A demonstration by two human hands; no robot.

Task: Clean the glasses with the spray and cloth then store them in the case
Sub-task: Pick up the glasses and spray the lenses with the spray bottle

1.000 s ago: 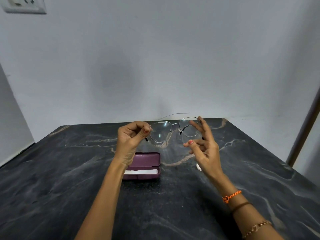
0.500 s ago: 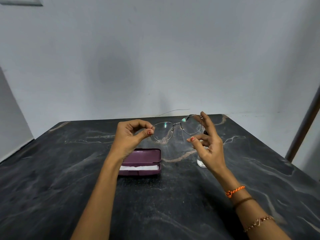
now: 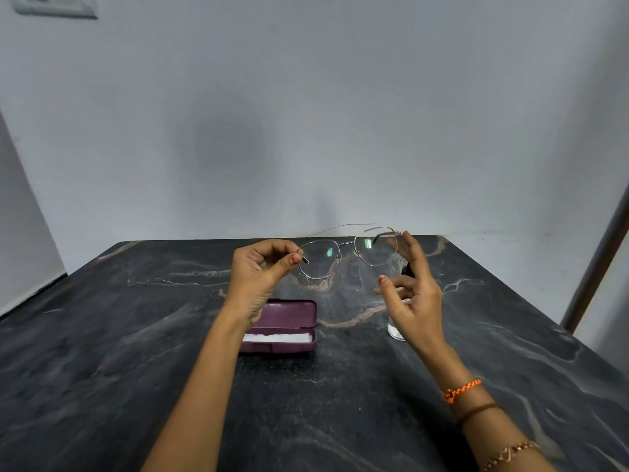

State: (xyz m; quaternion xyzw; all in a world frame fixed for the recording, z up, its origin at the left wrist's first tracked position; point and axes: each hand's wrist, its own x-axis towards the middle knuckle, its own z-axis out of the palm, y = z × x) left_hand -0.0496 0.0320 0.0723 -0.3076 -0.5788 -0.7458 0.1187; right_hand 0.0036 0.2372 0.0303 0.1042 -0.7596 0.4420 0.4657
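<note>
Thin metal-framed glasses point(image 3: 343, 255) are held up above the far half of the dark marble table point(image 3: 102, 369), temples unfolded and pointing away. My left hand point(image 3: 260, 270) pinches the frame's left corner at the hinge. My right hand point(image 3: 412, 287) is at the right lens with its fingers spread, the index finger along the rim. A purple glasses case point(image 3: 289, 315) lies open below my left wrist, with a white cloth point(image 3: 277, 337) inside it. A small clear spray bottle point(image 3: 396, 330) stands behind my right hand, mostly hidden.
A pale wall rises just behind the table's far edge. A dark pole point(image 3: 595, 267) leans at the right. A wall socket point(image 3: 56, 6) sits at the top left.
Both hands have lifted the glasses slightly and tilted them, the right side higher. My right hand's fingers have spread wider along the right lens.
</note>
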